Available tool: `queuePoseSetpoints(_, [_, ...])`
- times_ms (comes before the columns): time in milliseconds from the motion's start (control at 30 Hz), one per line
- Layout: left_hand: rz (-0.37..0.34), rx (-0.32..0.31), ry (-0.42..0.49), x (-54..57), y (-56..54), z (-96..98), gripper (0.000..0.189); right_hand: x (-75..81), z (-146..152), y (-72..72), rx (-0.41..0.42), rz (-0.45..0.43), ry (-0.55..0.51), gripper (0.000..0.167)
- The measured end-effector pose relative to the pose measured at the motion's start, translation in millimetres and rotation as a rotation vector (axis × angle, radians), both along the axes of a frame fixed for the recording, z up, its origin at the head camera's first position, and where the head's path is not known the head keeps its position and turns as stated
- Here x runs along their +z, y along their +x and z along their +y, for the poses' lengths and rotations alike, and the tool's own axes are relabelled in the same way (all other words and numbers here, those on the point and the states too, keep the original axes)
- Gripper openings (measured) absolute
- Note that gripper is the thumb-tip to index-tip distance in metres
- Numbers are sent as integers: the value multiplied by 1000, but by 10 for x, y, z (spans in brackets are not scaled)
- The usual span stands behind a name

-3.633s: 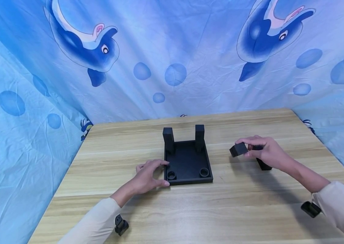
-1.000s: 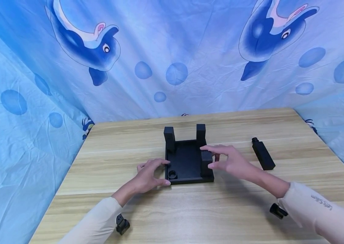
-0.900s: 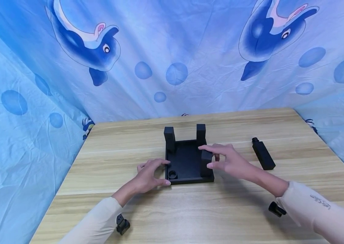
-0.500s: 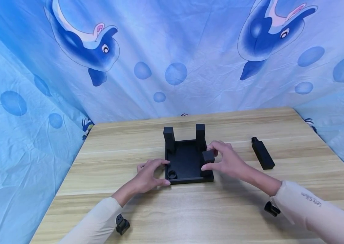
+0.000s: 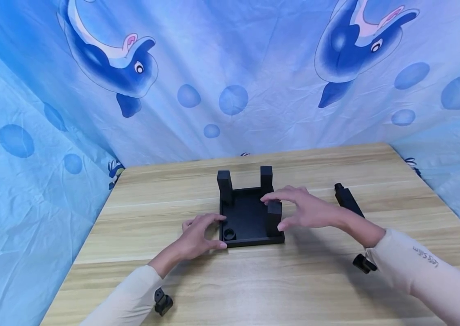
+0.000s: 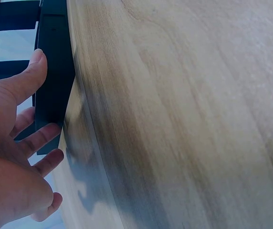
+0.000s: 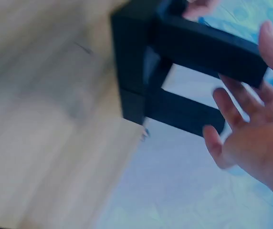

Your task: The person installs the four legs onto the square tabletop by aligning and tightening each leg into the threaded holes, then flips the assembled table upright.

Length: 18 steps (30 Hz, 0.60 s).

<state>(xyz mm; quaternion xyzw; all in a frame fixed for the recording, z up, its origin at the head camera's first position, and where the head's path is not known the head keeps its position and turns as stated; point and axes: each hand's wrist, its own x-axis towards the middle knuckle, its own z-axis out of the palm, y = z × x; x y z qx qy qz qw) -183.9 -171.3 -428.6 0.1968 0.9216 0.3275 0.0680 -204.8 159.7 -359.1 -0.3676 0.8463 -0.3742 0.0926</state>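
A black rimmed tabletop [image 5: 250, 215] lies underside up on the wooden table. Two square black legs, back left [image 5: 225, 186] and back right [image 5: 266, 179], stand upright on it. A third leg [image 5: 273, 218] stands at its front right corner. At the front left corner is a bare round socket [image 5: 229, 234]. My left hand [image 5: 195, 237] holds the tabletop's front left corner, index finger over the left rim and thumb at the front. My right hand [image 5: 305, 209] is around the third leg, fingers spread and loose; whether a finger touches it I cannot tell.
A loose black leg [image 5: 348, 200] with a threaded end lies to the right, partly behind the right forearm. Small black wrist devices [image 5: 163, 302] show below both sleeves. A blue dolphin-print cloth [image 5: 234, 54] hangs behind and beside the table.
The third leg went from my right hand, off at the right, onto the front right socket. Half a second ago the fingers pinched it, turned; now they are spread. My left hand stayed put.
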Motion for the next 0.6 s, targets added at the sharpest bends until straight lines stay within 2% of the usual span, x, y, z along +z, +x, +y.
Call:
queuePoseSetpoints(67, [-3, 4, 0, 1, 2, -13, 67, 70, 5, -19, 40, -3, 25, 60])
queuePoseSetpoints(133, [-1, 4, 2, 1, 2, -19, 67, 101, 0, -30, 38, 14, 43, 54])
queuePoseSetpoints(333, [3, 1, 4, 1, 3, -26, 67, -27, -93, -24, -84, 132, -10, 35])
queuePoseSetpoints(467, [2, 0, 7, 3, 5, -23, 67, -109, -149, 1, -171, 142, -41, 46])
queuePoseSetpoints(600, [-4, 4, 5, 9, 4, -12, 67, -145, -151, 7, -213, 136, -61, 52])
